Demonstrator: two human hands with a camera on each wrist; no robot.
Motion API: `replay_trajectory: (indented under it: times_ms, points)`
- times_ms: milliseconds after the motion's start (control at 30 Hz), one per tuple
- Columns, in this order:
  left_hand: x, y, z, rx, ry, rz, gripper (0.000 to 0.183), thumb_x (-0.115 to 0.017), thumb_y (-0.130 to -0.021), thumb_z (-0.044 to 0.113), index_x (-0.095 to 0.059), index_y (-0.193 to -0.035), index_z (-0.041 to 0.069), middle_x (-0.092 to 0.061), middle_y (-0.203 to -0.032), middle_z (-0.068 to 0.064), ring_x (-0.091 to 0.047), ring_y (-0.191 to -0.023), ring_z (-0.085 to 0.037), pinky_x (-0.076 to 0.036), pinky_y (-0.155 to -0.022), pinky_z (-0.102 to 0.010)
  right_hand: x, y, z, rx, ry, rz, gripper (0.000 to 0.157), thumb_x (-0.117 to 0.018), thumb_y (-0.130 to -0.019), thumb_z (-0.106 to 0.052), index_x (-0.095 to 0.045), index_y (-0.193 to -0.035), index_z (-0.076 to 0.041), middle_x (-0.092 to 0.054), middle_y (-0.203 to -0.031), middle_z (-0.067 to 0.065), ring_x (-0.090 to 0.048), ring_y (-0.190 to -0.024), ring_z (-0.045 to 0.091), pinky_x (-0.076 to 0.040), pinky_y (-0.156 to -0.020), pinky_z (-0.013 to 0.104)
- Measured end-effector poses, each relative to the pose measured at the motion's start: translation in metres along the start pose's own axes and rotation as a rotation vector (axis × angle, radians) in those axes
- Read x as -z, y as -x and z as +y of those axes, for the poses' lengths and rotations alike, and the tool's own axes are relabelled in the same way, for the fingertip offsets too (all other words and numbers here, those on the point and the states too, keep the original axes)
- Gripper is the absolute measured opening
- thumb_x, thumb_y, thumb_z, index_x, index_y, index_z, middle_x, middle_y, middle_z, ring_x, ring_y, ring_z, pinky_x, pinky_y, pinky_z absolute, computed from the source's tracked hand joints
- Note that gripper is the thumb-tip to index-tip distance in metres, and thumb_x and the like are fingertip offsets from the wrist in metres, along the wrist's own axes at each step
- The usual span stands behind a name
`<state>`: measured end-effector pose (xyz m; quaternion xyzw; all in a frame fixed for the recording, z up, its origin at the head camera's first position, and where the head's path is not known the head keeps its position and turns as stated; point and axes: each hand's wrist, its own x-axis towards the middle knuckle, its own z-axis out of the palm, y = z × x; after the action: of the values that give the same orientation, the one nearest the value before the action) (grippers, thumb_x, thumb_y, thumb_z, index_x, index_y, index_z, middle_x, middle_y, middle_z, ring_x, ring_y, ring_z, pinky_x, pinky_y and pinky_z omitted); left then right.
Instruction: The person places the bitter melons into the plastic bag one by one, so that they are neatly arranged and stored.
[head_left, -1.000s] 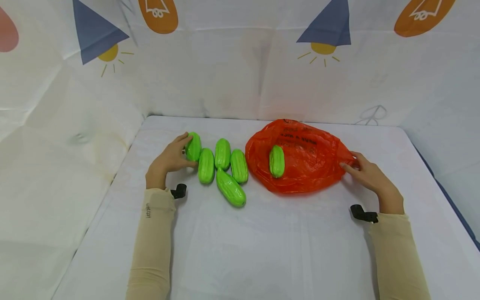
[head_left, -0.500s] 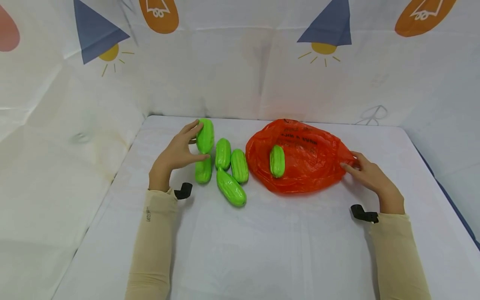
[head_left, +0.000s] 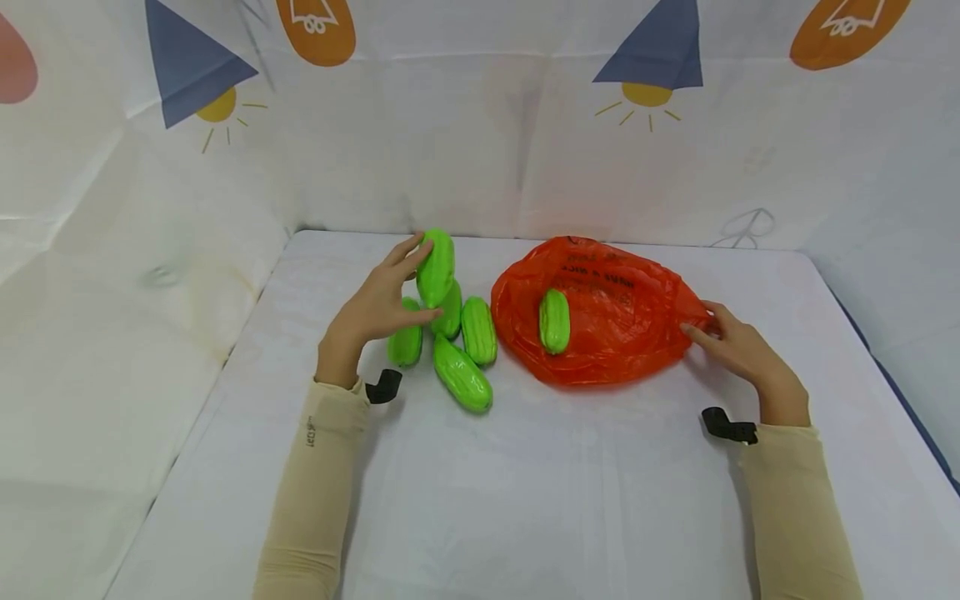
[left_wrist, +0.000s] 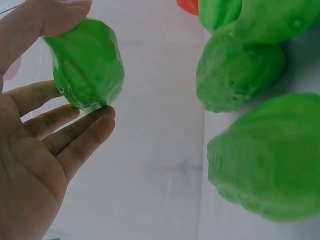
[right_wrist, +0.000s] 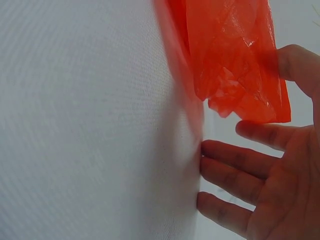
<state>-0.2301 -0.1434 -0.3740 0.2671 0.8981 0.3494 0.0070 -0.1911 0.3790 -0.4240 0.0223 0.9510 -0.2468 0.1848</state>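
Observation:
My left hand (head_left: 372, 307) grips a green ridged cucumber (head_left: 436, 268) between thumb and fingertips, raised above the table. In the left wrist view this cucumber (left_wrist: 89, 62) is seen end-on, held between the thumb above and the fingers below. Under and beside the hand lie a cucumber (head_left: 406, 340), partly covered by it, and another (head_left: 449, 315) half hidden by the held one. My right hand (head_left: 746, 358) pinches the gathered end of a red plastic bag (head_left: 622, 333) with thumb and index finger; its other fingers touch the table. One cucumber (head_left: 554, 322) lies on the bag.
Two more cucumbers, an upright one (head_left: 479, 332) beside the bag and a slanted one (head_left: 462, 377) nearer me, lie on the white table (head_left: 547, 500). A white printed sheet (head_left: 465, 142) rises behind the table's far edge.
My left hand has lifted the leftmost cucumber and carried it to the right, over the neighbouring ones. The right hand and the bag have stayed in place.

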Motion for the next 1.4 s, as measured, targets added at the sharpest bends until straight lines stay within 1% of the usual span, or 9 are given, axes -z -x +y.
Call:
replay_trajectory:
  times_ms: [167, 300, 400, 633, 833, 1033, 1167, 1300, 1400]
  points:
    - [-0.006, -0.002, 0.013, -0.029, -0.013, -0.001, 0.099, -0.082, -0.079, 0.025, -0.021, -0.157, 0.010, -0.012, -0.165, -0.004, -0.033, -0.145, -0.031, -0.036, -0.114, -0.050, 0.002, 0.001, 0.001, 0.007, 0.004, 0.004, 0.090, -0.037, -0.098, -0.062, -0.007, -0.155, -0.001, -0.034, -0.145, 0.036, -0.037, -0.127, 0.052, -0.036, -0.099, 0.072]
    - [-0.011, -0.007, 0.024, -0.063, -0.004, -0.003, 0.098, -0.082, -0.079, 0.025, -0.024, -0.156, 0.010, -0.013, -0.165, -0.003, -0.026, -0.148, -0.028, -0.033, -0.116, -0.050, 0.000, -0.001, 0.002, 0.005, -0.004, 0.002, 0.091, -0.037, -0.097, -0.064, -0.007, -0.156, -0.001, -0.033, -0.145, 0.036, -0.037, -0.127, 0.052, -0.035, -0.100, 0.072]
    - [-0.015, -0.017, 0.033, -0.081, -0.011, -0.009, 0.095, -0.080, -0.080, 0.027, -0.025, -0.156, 0.010, -0.015, -0.165, -0.004, -0.025, -0.149, -0.027, -0.034, -0.116, -0.049, -0.002, 0.000, 0.004, 0.004, 0.001, 0.006, 0.091, -0.036, -0.097, -0.064, -0.007, -0.156, -0.001, -0.034, -0.145, 0.036, -0.038, -0.126, 0.052, -0.036, -0.099, 0.072]
    - [-0.031, -0.051, 0.057, -0.122, 0.000, -0.041, 0.095, -0.078, -0.082, 0.031, -0.023, -0.156, 0.011, -0.012, -0.165, -0.002, -0.024, -0.149, -0.024, -0.033, -0.117, -0.045, -0.005, 0.004, 0.007, 0.002, -0.014, 0.014, 0.089, -0.038, -0.097, -0.062, -0.009, -0.155, -0.001, -0.038, -0.141, 0.035, -0.041, -0.124, 0.051, -0.038, -0.098, 0.071]
    - [-0.051, -0.065, 0.075, -0.176, 0.031, -0.058, 0.095, -0.077, -0.083, 0.032, -0.021, -0.157, 0.011, -0.010, -0.166, -0.002, -0.023, -0.150, -0.023, -0.034, -0.117, -0.042, -0.005, 0.003, 0.004, 0.011, -0.028, 0.026, 0.089, -0.040, -0.098, -0.061, -0.009, -0.155, -0.001, -0.040, -0.139, 0.034, -0.041, -0.123, 0.050, -0.039, -0.098, 0.071]
    - [-0.071, -0.068, 0.083, -0.189, 0.026, -0.108, 0.097, -0.078, -0.082, 0.032, -0.020, -0.157, 0.011, -0.009, -0.166, 0.000, -0.022, -0.150, -0.020, -0.033, -0.118, -0.036, -0.007, 0.001, 0.003, 0.021, -0.030, 0.018, 0.088, -0.041, -0.097, -0.061, -0.010, -0.155, -0.002, -0.040, -0.140, 0.034, -0.040, -0.124, 0.050, -0.039, -0.099, 0.070]
    - [-0.080, -0.073, 0.086, -0.193, 0.031, -0.132, 0.097, -0.079, -0.082, 0.031, -0.020, -0.157, 0.012, -0.008, -0.166, -0.001, -0.020, -0.151, -0.019, -0.032, -0.118, -0.034, -0.006, 0.001, 0.005, 0.024, -0.017, 0.029, 0.087, -0.040, -0.098, -0.059, -0.010, -0.155, -0.001, -0.040, -0.138, 0.034, -0.041, -0.122, 0.050, -0.039, -0.097, 0.070]
    - [-0.085, -0.077, 0.088, -0.191, 0.010, -0.141, 0.097, -0.078, -0.083, 0.032, -0.019, -0.157, 0.011, -0.008, -0.166, -0.002, -0.021, -0.150, -0.020, -0.033, -0.118, -0.034, -0.006, -0.001, 0.007, 0.020, -0.020, 0.029, 0.088, -0.040, -0.098, -0.060, -0.009, -0.155, -0.001, -0.040, -0.138, 0.034, -0.041, -0.121, 0.050, -0.039, -0.097, 0.071]
    - [-0.090, -0.078, 0.090, -0.201, -0.017, -0.121, 0.097, -0.077, -0.083, 0.033, -0.019, -0.157, 0.012, -0.008, -0.166, -0.002, -0.026, -0.148, -0.020, -0.035, -0.116, -0.034, -0.006, -0.003, 0.006, 0.015, -0.020, 0.028, 0.088, -0.040, -0.098, -0.061, -0.009, -0.156, -0.002, -0.040, -0.138, 0.034, -0.041, -0.121, 0.050, -0.039, -0.097, 0.071]
